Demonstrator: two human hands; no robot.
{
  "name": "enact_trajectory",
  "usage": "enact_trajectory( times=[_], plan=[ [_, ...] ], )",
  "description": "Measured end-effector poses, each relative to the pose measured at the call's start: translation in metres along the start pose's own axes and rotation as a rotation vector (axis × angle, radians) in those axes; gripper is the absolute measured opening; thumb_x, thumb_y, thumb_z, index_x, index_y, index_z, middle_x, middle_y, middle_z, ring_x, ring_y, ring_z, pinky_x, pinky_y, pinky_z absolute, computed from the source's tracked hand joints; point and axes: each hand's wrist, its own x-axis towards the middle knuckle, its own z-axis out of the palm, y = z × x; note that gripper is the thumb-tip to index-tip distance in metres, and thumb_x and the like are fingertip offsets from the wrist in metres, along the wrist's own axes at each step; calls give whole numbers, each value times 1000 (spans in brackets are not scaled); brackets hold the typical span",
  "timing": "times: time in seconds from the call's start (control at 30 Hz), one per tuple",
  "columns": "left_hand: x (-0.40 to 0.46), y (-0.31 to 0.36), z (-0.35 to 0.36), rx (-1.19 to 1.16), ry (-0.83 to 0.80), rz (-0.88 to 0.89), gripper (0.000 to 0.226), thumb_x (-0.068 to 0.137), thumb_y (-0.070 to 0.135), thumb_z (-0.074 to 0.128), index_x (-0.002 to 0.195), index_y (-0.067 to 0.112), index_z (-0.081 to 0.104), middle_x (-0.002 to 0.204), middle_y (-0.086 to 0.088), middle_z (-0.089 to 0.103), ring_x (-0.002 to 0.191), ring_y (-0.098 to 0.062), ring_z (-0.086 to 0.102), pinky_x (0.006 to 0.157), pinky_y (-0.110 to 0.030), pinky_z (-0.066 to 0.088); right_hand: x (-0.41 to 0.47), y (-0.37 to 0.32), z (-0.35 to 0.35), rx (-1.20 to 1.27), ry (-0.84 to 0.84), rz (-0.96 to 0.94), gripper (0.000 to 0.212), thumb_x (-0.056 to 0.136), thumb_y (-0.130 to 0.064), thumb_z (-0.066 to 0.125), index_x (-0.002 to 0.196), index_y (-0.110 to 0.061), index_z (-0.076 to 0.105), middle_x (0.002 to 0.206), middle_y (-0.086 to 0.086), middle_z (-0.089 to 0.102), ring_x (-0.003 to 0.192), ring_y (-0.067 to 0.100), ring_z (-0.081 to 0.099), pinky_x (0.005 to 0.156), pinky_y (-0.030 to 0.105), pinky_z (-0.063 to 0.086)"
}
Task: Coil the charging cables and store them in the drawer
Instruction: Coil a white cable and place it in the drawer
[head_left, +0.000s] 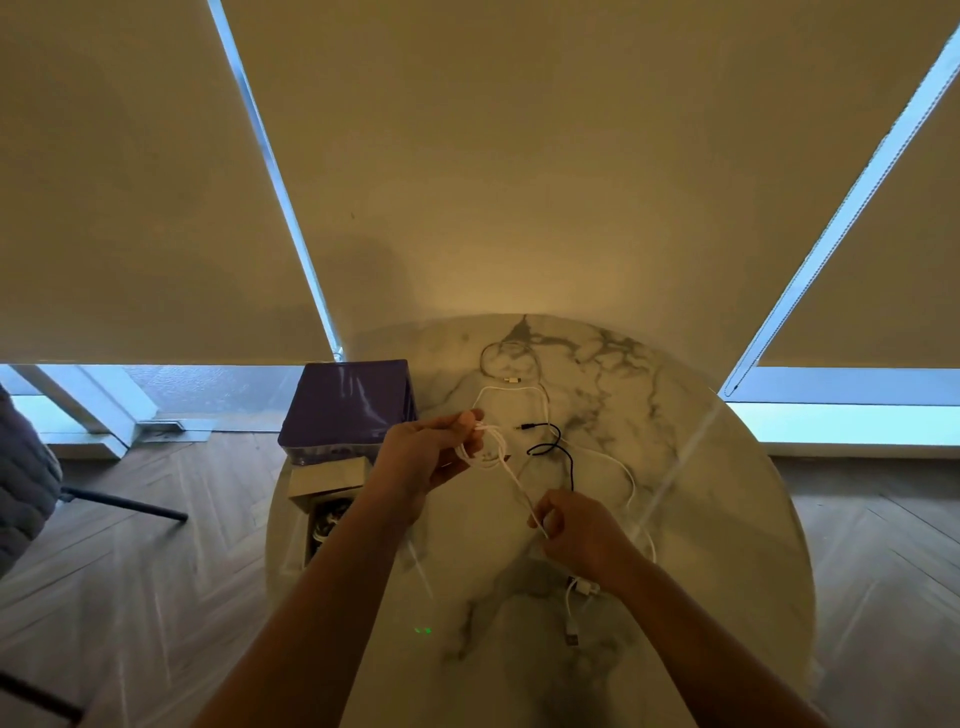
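A white charging cable is partly looped in my left hand, which grips the coil above the round marble table. Its free length runs down and right to my right hand, which pinches the strand. A black cable lies loose on the table just beyond my hands. Another white cable trails across the table to the right, and a grey cable sits coiled near the far edge. An open drawer with cables inside sticks out under the purple box at the table's left.
A white cable end with a USB plug lies near the table's front, below my right wrist. Roller blinds cover the windows behind. A dark chair stands on the wooden floor at the left.
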Motion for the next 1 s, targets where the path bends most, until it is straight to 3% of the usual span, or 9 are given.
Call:
enact_trajectory(
  times=[0.1, 0.2, 0.3, 0.4, 0.53, 0.63, 0.73, 0.87, 1.0],
  plan=[
    [2, 1, 2, -54, -12, -16, 17, 90, 12, 61, 102, 8, 72, 87, -6, 75, 77, -13, 70, 65, -23, 57, 3, 2, 3, -71, 58, -16, 27, 77, 2, 60, 73, -25, 62, 89, -4, 56, 80, 13, 56, 67, 22, 47],
    [0, -2, 7, -72, -54, 20, 17, 93, 11, 57, 104, 11, 70, 91, -8, 73, 81, -14, 68, 70, -22, 58, 8, 1, 2, -111, 83, -6, 35, 77, 1, 56, 63, -31, 56, 84, -8, 50, 75, 9, 53, 66, 23, 46],
    [-2, -8, 12, 41, -78, 109, 20, 96, 11, 51, 106, 14, 68, 103, -13, 69, 91, -17, 64, 77, -24, 58, 11, -4, -2, -26, -4, -9, 15, 79, -6, 66, 85, -19, 67, 80, -12, 50, 67, 0, 48, 60, 15, 45],
    [-1, -12, 13, 165, -56, 186, 22, 99, 11, 45, 106, 18, 65, 103, -11, 65, 95, -18, 62, 82, -26, 56, 8, -16, -6, 114, -57, -31, 35, 77, -28, 77, 107, -20, 61, 95, -6, 56, 77, 2, 52, 59, 13, 40],
    [-2, -22, 13, 276, -51, 204, 24, 101, 12, 41, 105, 23, 63, 109, -10, 65, 101, -20, 63, 84, -29, 55, 6, -35, -14, 332, 75, -57, 30, 85, -44, 66, 104, -23, 57, 95, -7, 63, 85, 8, 60, 68, 20, 44],
    [-1, -25, 13, 276, -47, 187, 24, 101, 14, 41, 102, 24, 62, 109, -9, 64, 97, -18, 64, 80, -28, 55, 7, -41, -21, 322, 33, -70, 22, 97, -41, 48, 94, -22, 58, 76, -8, 67, 75, 11, 62, 72, 26, 46],
    [-1, -22, 15, 226, -60, 129, 24, 102, 12, 39, 105, 21, 61, 107, -8, 64, 95, -18, 64, 78, -28, 55, 7, -39, -21, 388, -1, -61, 21, 100, -32, 45, 85, -24, 57, 60, -5, 58, 60, 12, 60, 70, 30, 47],
    [-1, -16, 17, 114, -55, 41, 27, 101, 5, 36, 108, 13, 61, 98, -10, 62, 89, -18, 61, 76, -30, 55, 11, -37, -17, 342, 91, -79, 15, 98, -30, 48, 91, -21, 57, 70, -9, 50, 61, 4, 47, 57, 18, 36],
    [2, -14, 16, 52, -27, -34, 25, 97, 5, 42, 107, 7, 65, 86, -13, 59, 80, -21, 59, 78, -34, 54, 7, -35, -18, 313, 230, -132, 17, 97, -28, 51, 102, -18, 64, 88, -8, 60, 82, 8, 54, 67, 15, 38]
  ],
)
